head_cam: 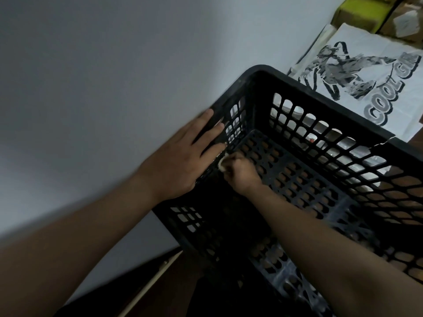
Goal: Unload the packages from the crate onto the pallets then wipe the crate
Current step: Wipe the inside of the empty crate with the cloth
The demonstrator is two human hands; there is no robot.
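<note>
A black crate (258, 72) is seen from above, standing close beside a pale wall (114, 65) on its left. No packages are seen inside it; a brown surface shows through the holes of its perforated floor.

The left hand (180, 156) is laid flat over the crate's left rim. Its fingers (206, 120) are held straight and slightly spread, with the tips resting on the rim and on the upper part of the latticed left side. Nothing is held in it.

The right hand (242, 172) is lowered inside the crate, at the foot of the left side. Its fingers are curled tightly round a small pale cloth (222, 163), which is pressed against the inner face of that side, just below the left fingertips. Only a corner of the cloth is seen past the knuckles.

A crack (380, 143) is seen in the far right rim. Beyond the far side, a white bag (366, 72) printed with a dark figure and lettering is lying flat, just beside the crate. Further away, at the far right, blurred boxes (357, 14) are seen.
</note>
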